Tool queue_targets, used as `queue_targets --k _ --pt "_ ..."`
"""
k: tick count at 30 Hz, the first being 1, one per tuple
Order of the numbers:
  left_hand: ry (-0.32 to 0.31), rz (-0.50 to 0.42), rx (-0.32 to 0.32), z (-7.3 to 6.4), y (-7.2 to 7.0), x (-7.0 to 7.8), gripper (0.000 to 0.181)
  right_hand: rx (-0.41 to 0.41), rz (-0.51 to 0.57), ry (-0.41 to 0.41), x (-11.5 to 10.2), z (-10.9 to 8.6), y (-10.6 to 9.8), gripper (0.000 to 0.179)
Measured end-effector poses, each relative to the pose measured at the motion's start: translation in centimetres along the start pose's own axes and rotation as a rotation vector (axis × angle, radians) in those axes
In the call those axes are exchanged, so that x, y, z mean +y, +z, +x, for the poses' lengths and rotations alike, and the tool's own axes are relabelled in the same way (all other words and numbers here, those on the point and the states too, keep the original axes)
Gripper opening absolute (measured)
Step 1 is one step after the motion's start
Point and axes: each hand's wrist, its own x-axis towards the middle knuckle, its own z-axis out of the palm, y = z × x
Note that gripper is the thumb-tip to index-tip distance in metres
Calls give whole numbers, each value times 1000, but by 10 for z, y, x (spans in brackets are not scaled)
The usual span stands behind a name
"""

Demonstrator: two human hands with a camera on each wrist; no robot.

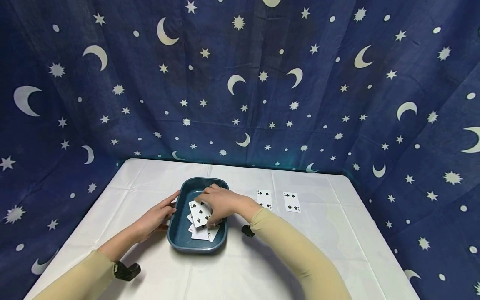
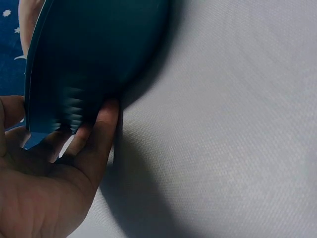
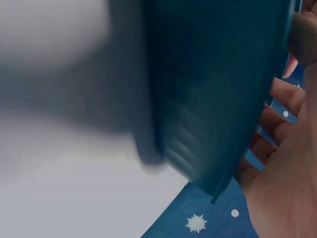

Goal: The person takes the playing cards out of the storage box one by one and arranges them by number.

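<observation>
A blue, rounded-corner rectangular tub (image 1: pixel 196 250) stands on the white table with several playing cards inside. My right hand (image 1: pixel 221 203) reaches in over its right rim and holds a five of spades (image 1: pixel 200 213) face up between thumb and fingers. Under that card, other white cards (image 1: pixel 201 234) overlap one another on the tub's floor. My left hand (image 1: pixel 155 218) is at the tub's left side, its fingers extended against the outer wall and up to the rim. In the left wrist view the left fingertips touch the ridged wall (image 2: pixel 74 106).
To the right of the tub, two face-up cards lie on the table: one black-suit card (image 1: pixel 265 199) and a four of clubs (image 1: pixel 292 202). Behind the table (image 1: pixel 240 275) hangs a dark blue curtain (image 1: pixel 240 104) with moons and stars.
</observation>
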Motion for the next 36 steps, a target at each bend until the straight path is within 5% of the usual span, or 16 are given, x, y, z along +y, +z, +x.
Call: queue_targets --k 10,21,36 --pt "2 -12 -2 0 0 0 69 121 50 23 14 -32 -26 87" --pt "-2 -8 -7 -1 -1 2 68 220 103 137 50 -95 -51 89" --pt "0 1 -10 -1 0 3 69 220 30 250 76 -162 -29 91"
